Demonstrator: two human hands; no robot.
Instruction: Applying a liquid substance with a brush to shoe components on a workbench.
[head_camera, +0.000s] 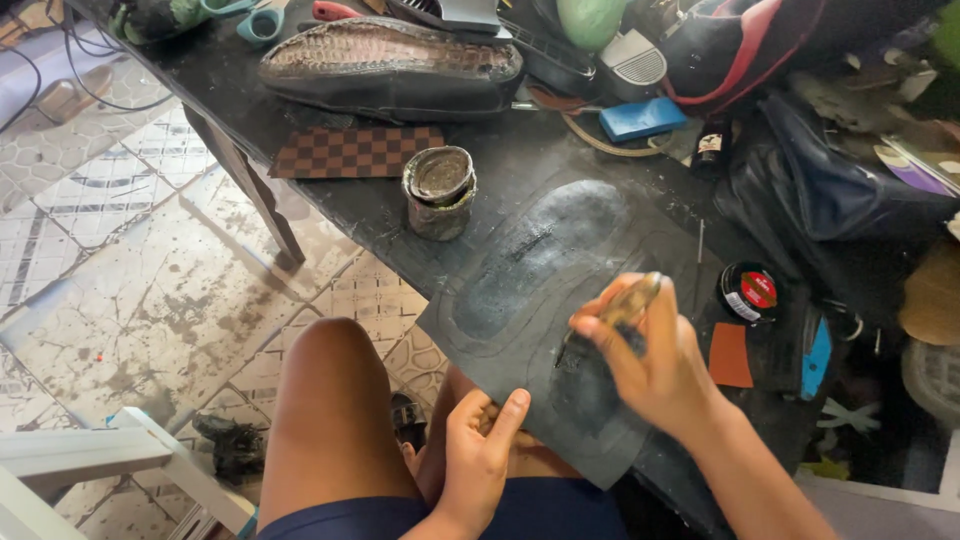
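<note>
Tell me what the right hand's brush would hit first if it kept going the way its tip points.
The right hand angles the brush down-left onto the dark rubber sheet. Its tip already seems to touch the sheet near the traced sole outline, so the sheet comes first; depth is unclear.

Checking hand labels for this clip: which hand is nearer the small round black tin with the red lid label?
Right. The right hand, holding a brush, is just left of the small round black tin. The left hand grips the dark rubber sheet's near edge, much farther away.
</note>
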